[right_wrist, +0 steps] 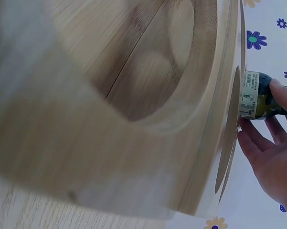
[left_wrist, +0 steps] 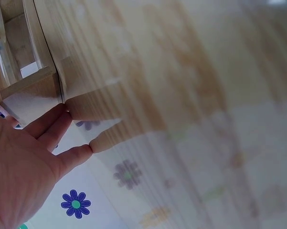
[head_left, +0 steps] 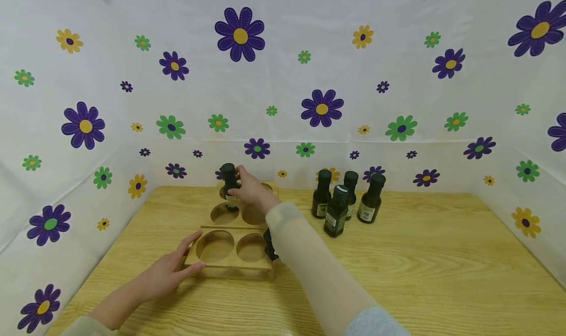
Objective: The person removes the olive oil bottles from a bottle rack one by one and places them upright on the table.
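Note:
My right hand (head_left: 251, 187) grips a small dark glass bottle (head_left: 228, 179) by its upper part, over the back left hole of a stepped wooden rack (head_left: 230, 263). The bottle stands roughly upright; part of it sits below the rack's top board. In the right wrist view, the fingers and thumb surround the bottle (right_wrist: 258, 95), whose white label shows above the hole. My left hand (head_left: 161, 274) lies at the rack's front left corner, thumb and forefinger touching its edges. Its other fingers are straight, with tips on the table in the left wrist view.
Several dark bottles stand together to the right of the rack, among them a front one (head_left: 336, 213) and a right one (head_left: 371, 201). The wooden table (head_left: 420, 257) meets a flower-print cloth (head_left: 283, 80) at its back and sides. My right forearm (head_left: 309, 257) crosses over the rack's right side.

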`<control>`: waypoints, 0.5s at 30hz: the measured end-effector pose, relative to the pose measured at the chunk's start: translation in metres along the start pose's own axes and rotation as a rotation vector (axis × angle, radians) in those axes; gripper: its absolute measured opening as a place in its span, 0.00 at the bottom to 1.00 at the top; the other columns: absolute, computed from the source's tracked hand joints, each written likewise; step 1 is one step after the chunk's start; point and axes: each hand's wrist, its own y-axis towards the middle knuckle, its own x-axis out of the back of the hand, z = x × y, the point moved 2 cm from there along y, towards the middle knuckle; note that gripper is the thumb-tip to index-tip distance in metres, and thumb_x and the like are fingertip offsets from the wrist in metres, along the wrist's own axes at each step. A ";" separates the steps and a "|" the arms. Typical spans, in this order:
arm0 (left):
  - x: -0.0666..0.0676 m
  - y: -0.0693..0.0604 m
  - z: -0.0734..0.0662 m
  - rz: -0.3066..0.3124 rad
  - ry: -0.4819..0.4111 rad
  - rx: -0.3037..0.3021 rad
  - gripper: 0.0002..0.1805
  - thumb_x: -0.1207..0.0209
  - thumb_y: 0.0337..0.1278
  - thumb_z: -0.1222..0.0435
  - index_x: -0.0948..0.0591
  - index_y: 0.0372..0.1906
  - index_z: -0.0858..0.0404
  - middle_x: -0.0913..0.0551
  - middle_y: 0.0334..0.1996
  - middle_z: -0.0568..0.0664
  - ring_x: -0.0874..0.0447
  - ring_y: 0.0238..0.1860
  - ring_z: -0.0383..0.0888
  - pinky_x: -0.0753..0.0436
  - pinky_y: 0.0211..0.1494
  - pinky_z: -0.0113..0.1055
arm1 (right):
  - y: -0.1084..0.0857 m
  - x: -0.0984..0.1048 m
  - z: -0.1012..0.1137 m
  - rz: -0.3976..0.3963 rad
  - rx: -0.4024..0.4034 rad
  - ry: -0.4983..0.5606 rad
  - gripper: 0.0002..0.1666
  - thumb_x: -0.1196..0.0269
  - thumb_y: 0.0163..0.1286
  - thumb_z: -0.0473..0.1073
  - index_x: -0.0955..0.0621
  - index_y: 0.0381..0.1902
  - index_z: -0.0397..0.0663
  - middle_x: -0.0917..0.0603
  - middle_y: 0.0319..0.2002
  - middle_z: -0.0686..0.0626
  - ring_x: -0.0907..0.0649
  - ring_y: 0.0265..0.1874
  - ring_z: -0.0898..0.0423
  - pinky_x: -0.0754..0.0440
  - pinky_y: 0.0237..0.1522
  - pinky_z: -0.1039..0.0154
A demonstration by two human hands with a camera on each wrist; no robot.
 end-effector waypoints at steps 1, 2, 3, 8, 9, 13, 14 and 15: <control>0.000 0.000 0.000 -0.001 0.002 -0.001 0.41 0.46 0.68 0.47 0.53 0.77 0.48 0.34 0.62 0.78 0.34 0.63 0.70 0.31 0.57 0.63 | 0.000 0.000 0.000 -0.001 0.001 -0.012 0.32 0.37 0.70 0.39 0.37 0.67 0.44 0.27 0.63 0.40 0.26 0.61 0.47 0.29 0.61 0.57; 0.000 0.000 0.000 -0.001 0.004 -0.001 0.41 0.46 0.68 0.47 0.53 0.77 0.48 0.34 0.62 0.78 0.34 0.63 0.70 0.31 0.57 0.63 | 0.000 0.001 0.001 -0.001 0.003 -0.028 0.32 0.37 0.70 0.39 0.36 0.67 0.44 0.26 0.62 0.40 0.26 0.61 0.47 0.30 0.61 0.57; 0.000 -0.001 0.000 -0.001 0.004 -0.001 0.41 0.46 0.68 0.48 0.53 0.77 0.48 0.34 0.62 0.78 0.34 0.63 0.70 0.30 0.57 0.63 | 0.000 0.001 0.001 -0.001 0.004 -0.040 0.33 0.36 0.69 0.40 0.36 0.68 0.44 0.26 0.62 0.40 0.26 0.61 0.47 0.30 0.61 0.57; 0.000 -0.002 -0.002 0.004 -0.004 0.010 0.40 0.46 0.68 0.47 0.52 0.77 0.48 0.34 0.62 0.78 0.34 0.63 0.70 0.31 0.57 0.63 | -0.002 0.001 0.003 0.006 0.001 -0.094 0.41 0.33 0.66 0.39 0.39 0.71 0.41 0.28 0.65 0.39 0.28 0.63 0.46 0.33 0.64 0.57; 0.000 -0.002 -0.002 0.006 -0.005 0.012 0.40 0.46 0.68 0.47 0.52 0.77 0.48 0.34 0.62 0.78 0.34 0.63 0.70 0.31 0.57 0.63 | -0.003 0.001 0.003 0.010 -0.003 -0.096 0.42 0.33 0.66 0.38 0.40 0.72 0.40 0.29 0.65 0.39 0.28 0.64 0.45 0.34 0.64 0.56; 0.000 -0.001 0.000 0.005 -0.001 0.008 0.40 0.47 0.69 0.47 0.53 0.77 0.48 0.35 0.62 0.78 0.34 0.63 0.71 0.32 0.57 0.64 | -0.004 0.000 0.003 0.021 -0.012 -0.101 0.45 0.34 0.67 0.37 0.45 0.74 0.39 0.31 0.67 0.38 0.30 0.65 0.45 0.36 0.66 0.57; 0.000 -0.001 0.000 0.003 -0.001 0.010 0.40 0.47 0.69 0.47 0.53 0.77 0.48 0.35 0.63 0.78 0.34 0.63 0.70 0.32 0.57 0.63 | -0.004 0.001 0.003 0.022 -0.013 -0.100 0.46 0.34 0.67 0.37 0.46 0.75 0.40 0.32 0.67 0.37 0.30 0.65 0.45 0.36 0.66 0.57; -0.001 -0.001 0.001 0.002 -0.002 0.012 0.40 0.47 0.69 0.46 0.53 0.77 0.48 0.35 0.63 0.78 0.34 0.63 0.70 0.32 0.58 0.63 | -0.004 0.001 0.003 0.023 -0.012 -0.094 0.45 0.35 0.67 0.37 0.46 0.75 0.40 0.31 0.67 0.37 0.30 0.65 0.45 0.36 0.66 0.57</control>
